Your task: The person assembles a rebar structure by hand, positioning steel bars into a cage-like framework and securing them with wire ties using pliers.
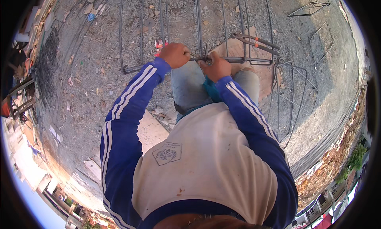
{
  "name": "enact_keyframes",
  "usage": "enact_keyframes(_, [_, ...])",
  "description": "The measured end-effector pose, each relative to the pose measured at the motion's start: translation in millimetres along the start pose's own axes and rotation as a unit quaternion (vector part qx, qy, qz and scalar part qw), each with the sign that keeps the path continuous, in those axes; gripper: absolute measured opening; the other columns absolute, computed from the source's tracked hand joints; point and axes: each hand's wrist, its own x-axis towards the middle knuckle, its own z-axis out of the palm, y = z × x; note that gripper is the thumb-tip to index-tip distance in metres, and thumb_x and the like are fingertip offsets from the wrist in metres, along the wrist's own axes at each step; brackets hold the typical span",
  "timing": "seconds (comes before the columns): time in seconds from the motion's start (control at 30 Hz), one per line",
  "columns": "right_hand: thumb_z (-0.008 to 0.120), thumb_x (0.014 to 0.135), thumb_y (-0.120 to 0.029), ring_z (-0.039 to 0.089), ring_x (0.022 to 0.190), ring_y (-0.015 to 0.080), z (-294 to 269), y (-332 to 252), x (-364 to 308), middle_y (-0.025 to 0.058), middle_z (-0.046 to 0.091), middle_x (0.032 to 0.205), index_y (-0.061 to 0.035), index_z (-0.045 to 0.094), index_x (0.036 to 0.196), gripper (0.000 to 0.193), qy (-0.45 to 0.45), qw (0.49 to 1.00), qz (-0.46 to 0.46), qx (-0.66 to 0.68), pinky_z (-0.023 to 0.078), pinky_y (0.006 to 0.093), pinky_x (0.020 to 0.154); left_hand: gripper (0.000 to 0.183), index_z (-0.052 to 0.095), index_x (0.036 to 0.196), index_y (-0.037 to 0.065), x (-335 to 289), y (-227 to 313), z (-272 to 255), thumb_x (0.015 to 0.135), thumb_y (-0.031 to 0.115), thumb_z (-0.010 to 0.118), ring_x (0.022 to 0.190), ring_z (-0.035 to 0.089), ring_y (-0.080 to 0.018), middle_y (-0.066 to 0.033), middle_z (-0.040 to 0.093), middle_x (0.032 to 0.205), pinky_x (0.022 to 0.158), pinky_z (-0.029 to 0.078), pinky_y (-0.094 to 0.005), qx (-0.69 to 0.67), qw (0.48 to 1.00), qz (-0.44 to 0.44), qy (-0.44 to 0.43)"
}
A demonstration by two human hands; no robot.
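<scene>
Head view: above the knees (190, 86), the left hand (174, 55) curls tight and the right hand (216, 67) pinches at the steel frame's (199, 24) near edge, their contents too small to tell. Orange-marked pincers (256, 45) rest near its right corner; a red packet (159, 43) lies beyond the left hand.

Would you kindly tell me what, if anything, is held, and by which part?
The right hand is at the near metal crossbar; whether it or the closed left hand holds anything cannot be told.

Dark steel rebar frame (199, 22) at twelve o'clock: long, thin bars run roughly parallel toward twelve; at their near ends, a crosspiece (238, 60) spans ten to two o'clock.
</scene>
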Motion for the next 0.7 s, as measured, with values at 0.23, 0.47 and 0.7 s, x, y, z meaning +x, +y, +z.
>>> enact_keyframes(0.23, [0.068, 0.077, -0.045, 0.065, 0.07, 0.037, 6, -3, -3, 0.0187, 0.066, 0.072, -0.0082, 0.058, 0.096, 0.042, 0.031, 0.999, -0.023, 0.004, 0.05, 0.047, 0.063, 0.025, 0.073, 0.091, 0.008, 64, -30, 38, 0.079, 0.028, 0.063, 0.08, 0.067, -0.0239, -0.0103, 0.07, 0.084, 0.072, 0.051, -0.0367, -0.06, 0.993, -0.014, -0.105])
enact_keyframes(0.47, [0.063, 0.082, -0.045, 0.065, 0.07, 0.0374, 5, -8, -2, 0.0193, 0.066, 0.074, -0.0071, 0.056, 0.093, 0.04, 0.029, 1.0, 0.011, 0.005, 0.05, 0.0482, 0.063, 0.023, 0.073, 0.088, 0.007, 70, -45, 78, 0.077, 0.025, 0.064, 0.072, 0.065, -0.0164, -0.0062, 0.07, 0.077, 0.069, 0.05, -0.0307, -0.265, 0.953, -0.026, -0.143])
enact_keyframes(0.7, [0.063, 0.083, -0.045, 0.065, 0.07, 0.0374, 4, -20, -3, 0.019, 0.066, 0.074, -0.008, 0.055, 0.094, 0.039, 0.011, 1.0, 0.01, -0.006, 0.049, 0.0484, 0.063, 0.036, 0.071, 0.083, 0.006, 57, -52, 78, 0.083, 0.039, 0.058, 0.072, 0.066, -0.0161, -0.0043, 0.069, 0.076, 0.066, 0.049, -0.0305, -0.058, 0.977, 0.195, 0.065])
